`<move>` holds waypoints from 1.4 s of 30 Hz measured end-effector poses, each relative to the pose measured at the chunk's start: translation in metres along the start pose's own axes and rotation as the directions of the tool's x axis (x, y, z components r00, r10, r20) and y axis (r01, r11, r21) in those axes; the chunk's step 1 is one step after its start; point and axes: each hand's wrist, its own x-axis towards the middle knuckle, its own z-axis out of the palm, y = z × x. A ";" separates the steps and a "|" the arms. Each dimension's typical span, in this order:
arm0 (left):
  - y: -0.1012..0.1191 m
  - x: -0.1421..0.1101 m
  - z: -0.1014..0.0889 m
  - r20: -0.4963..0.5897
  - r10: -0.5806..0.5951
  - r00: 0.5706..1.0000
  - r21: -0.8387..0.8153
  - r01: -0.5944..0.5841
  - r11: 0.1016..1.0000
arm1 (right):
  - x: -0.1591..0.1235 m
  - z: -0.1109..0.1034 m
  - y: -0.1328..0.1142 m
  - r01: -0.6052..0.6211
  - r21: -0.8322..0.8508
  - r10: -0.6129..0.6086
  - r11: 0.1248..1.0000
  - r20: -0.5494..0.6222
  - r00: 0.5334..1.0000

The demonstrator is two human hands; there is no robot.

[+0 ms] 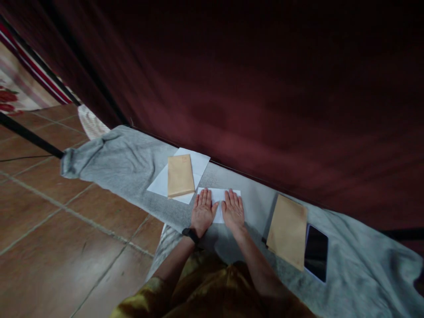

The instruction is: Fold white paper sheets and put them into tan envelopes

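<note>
Both palms lie flat on a small white sheet of paper (217, 216), which may be folded. My left hand (202, 213), with a dark band at the wrist, covers its left part, fingers stretched out. On the right part rests my right hand (233, 209), its fingers straight and pointing away from me. Up and left of the hands, a brown envelope (180, 176) sits on top of larger white paper (198, 163). To the right lies a bigger brown envelope (287, 232), its edge against a dark-screened tablet (316, 253).
The papers lie on a long narrow surface draped with grey cloth (132, 154). A dark red curtain (232, 110) hangs along its far side. Brown floor tiles (82, 247) spread to the left, with a black pole (31, 134) above them.
</note>
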 end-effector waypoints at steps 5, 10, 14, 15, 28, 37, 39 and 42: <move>-0.007 -0.016 -0.007 0.003 -0.018 1.000 0.023 0.018 1.000 | 0.002 -0.001 -0.005 -0.034 0.024 0.034 0.999 0.008 0.999; -0.007 -0.017 -0.007 0.030 -0.013 0.999 0.029 0.012 1.000 | 0.004 0.003 -0.027 0.061 0.065 -0.062 0.996 0.021 0.998; -0.008 -0.016 -0.007 0.023 -0.004 1.000 0.024 0.003 1.000 | 0.001 0.006 -0.030 0.101 0.053 -0.101 0.993 0.006 0.995; -0.008 -0.017 -0.007 0.019 -0.004 1.000 0.022 0.004 1.000 | 0.000 0.007 -0.027 0.091 0.047 -0.091 0.995 0.000 0.996; -0.018 -0.034 -0.012 -0.025 -0.048 0.999 0.006 0.048 0.999 | -0.020 -0.001 0.030 -0.068 -0.029 0.067 0.997 -0.053 0.996; -0.023 -0.050 -0.021 -0.035 -0.107 0.994 0.025 0.108 0.994 | -0.034 -0.006 0.044 -0.141 -0.029 0.138 0.990 -0.084 0.987; -0.012 -0.049 -0.020 -0.031 -0.099 0.995 0.015 0.099 0.995 | -0.032 -0.009 0.036 -0.157 -0.012 0.155 0.988 -0.096 0.983; 0.013 -0.044 -0.015 0.012 0.006 1.000 -0.026 -0.005 1.000 | -0.026 -0.013 0.016 -0.058 0.042 0.061 0.997 -0.068 0.996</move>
